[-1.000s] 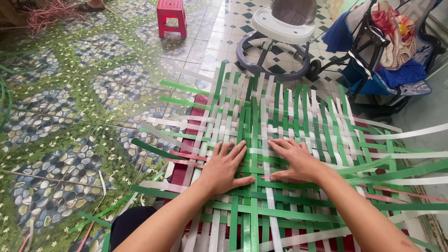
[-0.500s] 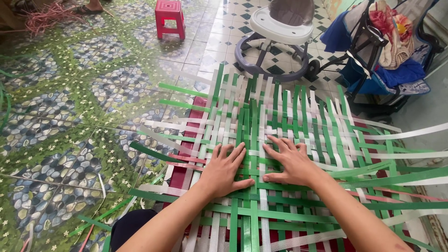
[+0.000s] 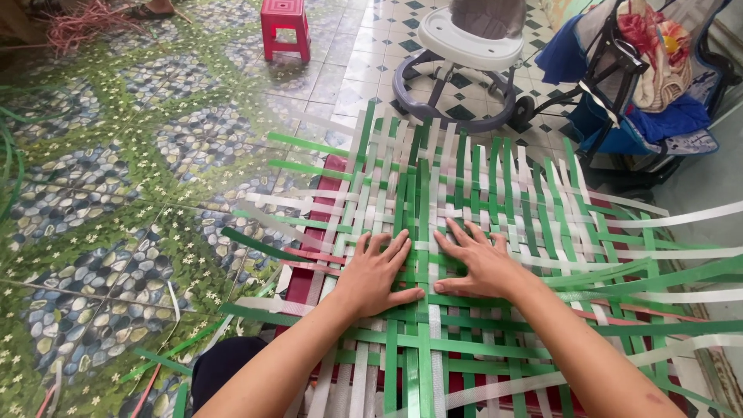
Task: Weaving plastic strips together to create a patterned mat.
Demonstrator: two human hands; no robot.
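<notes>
Both hands lie flat, fingers spread, on the woven mat (image 3: 495, 232) of green and white plastic strips: the left hand (image 3: 378, 272) and the right hand (image 3: 481, 267) sit side by side near the middle of the weave, thumbs pointing toward each other across a pair of green strips, neither hand pinching or closed on anything, only pressing down with open palms. The mat lies on the floor in front of the person, partly over a dark red board (image 3: 309, 271) that shows through at its left edge. I would judge the strips light, springy and rather slick, stiff along their length but quick to slide out of line, so pressing flat holds them better than pinching; a single strip is best taken near a crossing, where the weave braces it. The loose ends fan out on all sides, and the long white and green ones on the right run out of view. What the mat rests on further right is hidden by the weave itself. The dark shape at the bottom edge, probably the person's knee (image 3: 224, 368), is cut off. Beyond the mat stand a grey and white baby walker (image 3: 464, 46), a small red stool (image 3: 285, 23) and a stroller (image 3: 642, 77) heaped with cloth, its lower part hard to make out.
</notes>
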